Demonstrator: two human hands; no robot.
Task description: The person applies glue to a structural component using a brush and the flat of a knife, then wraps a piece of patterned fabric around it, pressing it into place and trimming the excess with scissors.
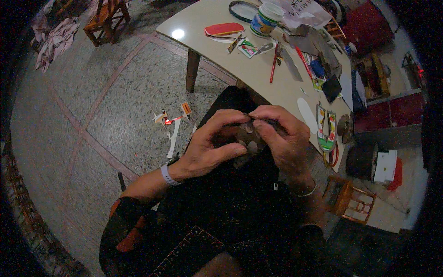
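Note:
Over my lap, both hands hold a small dark brown piece point(248, 137) with paler oval patches. It looks soft, but its exact kind cannot be made out. My left hand point(207, 150) is closed on its left side, the thumb lying across the front and the fingertips at the upper edge. From the right, my right hand point(287, 138) pinches the same upper edge, with the thumb close to the left fingertips. The fingers cover much of the piece, and any small thing between the fingertips is hidden.
A pale table point(221, 44) stands ahead and to the right. On it lie a red sole-shaped piece point(224, 29), a white sole-shaped piece point(307, 115), a plastic tub point(266, 21), a red pencil point(274, 63) and dark cloth point(318, 46). Paper scraps point(173, 134) litter the floor.

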